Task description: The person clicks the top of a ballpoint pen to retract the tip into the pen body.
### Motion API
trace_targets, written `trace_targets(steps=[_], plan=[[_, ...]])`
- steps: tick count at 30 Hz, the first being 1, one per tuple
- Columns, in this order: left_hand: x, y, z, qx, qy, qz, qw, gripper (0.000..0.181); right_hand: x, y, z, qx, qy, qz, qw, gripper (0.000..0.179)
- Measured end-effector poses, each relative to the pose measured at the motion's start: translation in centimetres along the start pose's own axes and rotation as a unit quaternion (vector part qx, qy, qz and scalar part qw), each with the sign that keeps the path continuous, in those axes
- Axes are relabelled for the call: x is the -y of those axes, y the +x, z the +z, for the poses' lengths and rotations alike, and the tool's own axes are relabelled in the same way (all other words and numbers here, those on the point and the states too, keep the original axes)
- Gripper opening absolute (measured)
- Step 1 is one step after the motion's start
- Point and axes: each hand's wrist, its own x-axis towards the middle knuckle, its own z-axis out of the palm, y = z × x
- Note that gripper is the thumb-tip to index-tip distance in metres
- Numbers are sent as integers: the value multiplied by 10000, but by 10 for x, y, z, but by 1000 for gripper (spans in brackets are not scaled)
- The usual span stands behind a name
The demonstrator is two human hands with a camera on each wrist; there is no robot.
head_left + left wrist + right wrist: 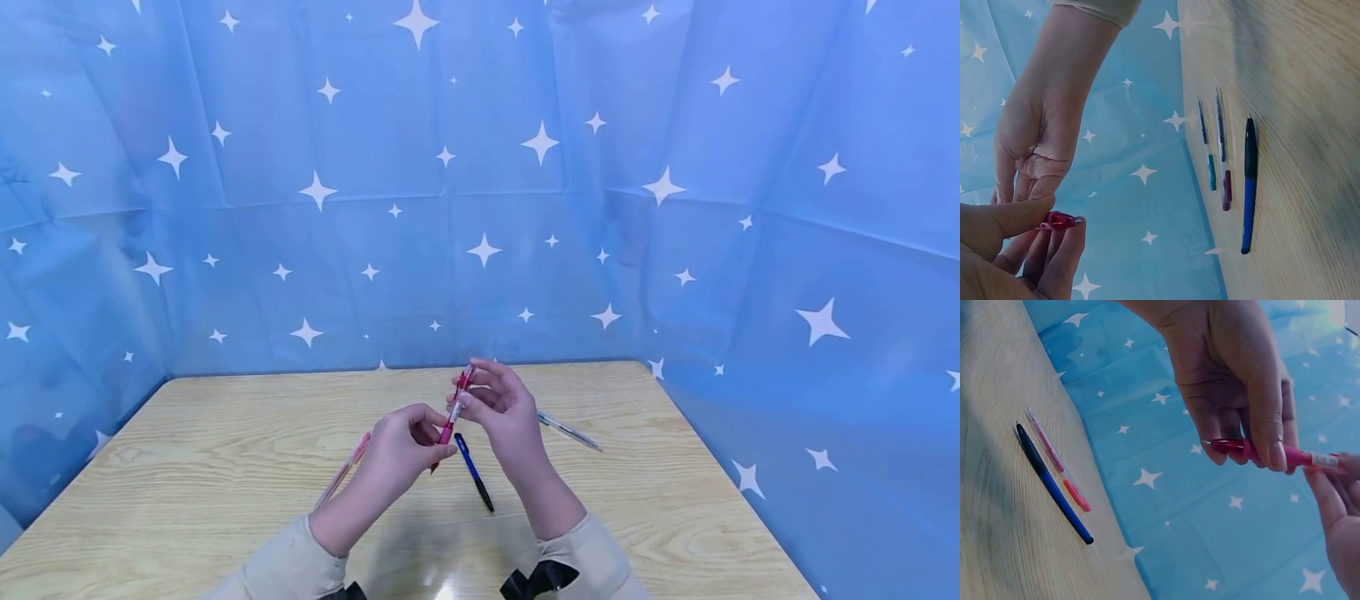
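Observation:
Both hands hold a pink-red pen (pixel 447 433) up over the table, its metal tip slanting down toward the near side. My left hand (pixel 403 443) pinches the pink grip section between thumb and fingers. Farther up, my right hand (pixel 504 414) pinches the barrel near the other end, just past a white label. In the right wrist view the pen (pixel 1300 456) runs from the left hand (pixel 1232 375) to the right fingers (pixel 1339 515). Seen from the left wrist, only its red tip end (pixel 1060 220) shows past the left thumb.
A blue pen with a black grip (pixel 474 473) lies below the hands. Left of it is a clear pink pen (pixel 1054 450), partly behind the left arm. To the right lie two clear pens, one teal-ended (pixel 1211 172), one purple-ended (pixel 1226 187). Starry blue curtains (pixel 480 208) surround the table.

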Motion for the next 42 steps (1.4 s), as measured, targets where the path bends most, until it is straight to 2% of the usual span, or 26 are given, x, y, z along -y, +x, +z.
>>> trace_targets(steps=[8, 14, 19, 25, 29, 35, 42], plan=[[9, 1, -9, 194, 269, -247, 9991, 23, -5, 6, 7, 78, 8, 195, 9998, 49], [22, 0, -20, 190, 408, -474, 9979, 24, -16, 15, 13, 253, -691, 618, 9954, 55], [41, 0, -31, 162, 569, -688, 9959, 24, -31, 20, 15, 656, -1296, 912, 9852, 60], [64, -2, -47, 69, 745, -1012, 9920, 24, -48, 23, 20, 1107, -2012, 1079, 9673, 65], [78, -5, -58, -3, 916, -1165, 9890, 24, -62, 25, 25, 1391, -2409, 1061, 9546, 60], [102, -5, -75, -32, 1446, -1194, 9823, 25, -78, 29, 37, 1889, -3084, 985, 9271, 53], [135, -7, -96, 63, 1584, -1428, 9770, 28, -89, 29, 56, 2405, -3658, 1172, 8914, 49]])
